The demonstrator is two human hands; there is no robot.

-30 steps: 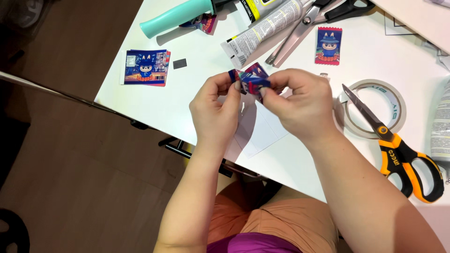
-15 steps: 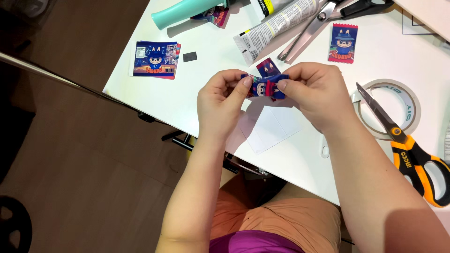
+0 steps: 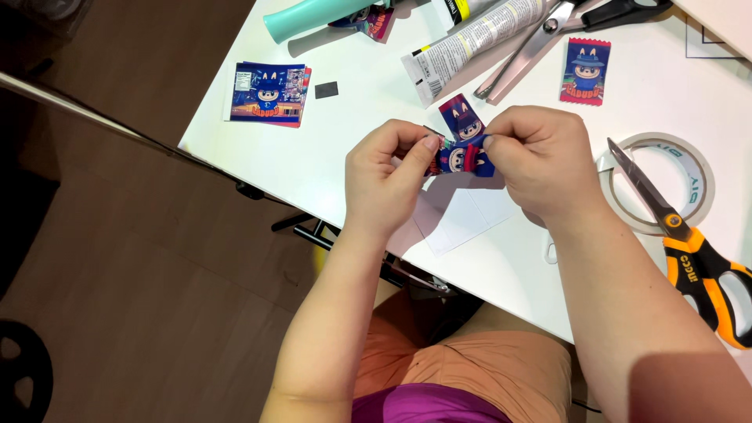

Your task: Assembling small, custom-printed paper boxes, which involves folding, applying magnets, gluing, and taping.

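Both hands meet just above the white surface, sharing one small printed paper cut-out of a blue cartoon figure. The left hand pinches the cut-out's left end, thumb pressed against the curled fingers, so those fingers are closed on the paper. The right hand clamps the right end the same way, thumb tip and forefinger together on the edge. The cut-out thus spans the short gap between the two sets of fingers, held off the surface, with an upper flap (dark blue, pointing away from the person) sticking up free of either grip.

Directly beneath the hands lies a white sheet of paper, flat on the surface near its front edge. To the right sit a roll of clear tape and orange-handled scissors, the blades lying across the roll. Farther back, well apart from the hands, are a small printed card with the same figure, a stack of printed cards at the left, a tiny dark square beside that stack, a white tube, a teal cylinder and black-handled scissors.
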